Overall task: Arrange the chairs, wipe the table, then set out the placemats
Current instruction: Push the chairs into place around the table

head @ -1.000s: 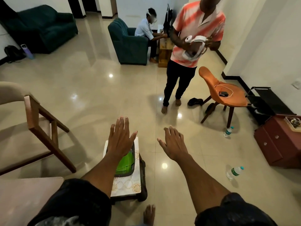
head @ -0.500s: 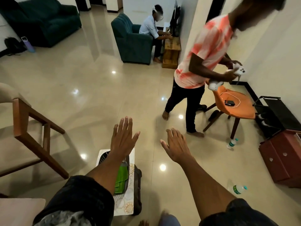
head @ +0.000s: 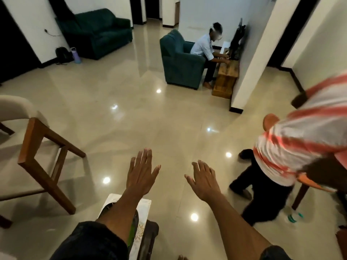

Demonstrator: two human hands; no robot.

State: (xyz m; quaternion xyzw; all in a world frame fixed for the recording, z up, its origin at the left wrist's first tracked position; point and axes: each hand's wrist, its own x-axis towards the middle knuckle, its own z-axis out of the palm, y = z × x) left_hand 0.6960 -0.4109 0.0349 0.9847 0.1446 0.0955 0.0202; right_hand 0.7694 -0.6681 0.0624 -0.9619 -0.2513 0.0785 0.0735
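My left hand (head: 141,174) and my right hand (head: 203,180) are stretched out in front of me over the shiny floor, fingers straight and spread, holding nothing. A wooden chair (head: 35,152) with a pale padded back and seat stands at the left, apart from both hands. Under my left forearm lies a white patterned mat (head: 142,225) on a small dark stand, with something green on it mostly hidden by the arm. No table surface shows.
A person in an orange-and-white shirt (head: 300,147) bends over an orange chair (head: 309,182) close on my right. A water bottle (head: 294,216) lies on the floor there. Farther off: a seated person, a teal armchair (head: 180,61), a green sofa (head: 99,32), a white pillar (head: 249,59).
My view has swung left and lifted. The person in the striped shirt has moved to the right edge, bending lower. My hands stay outstretched and spread.
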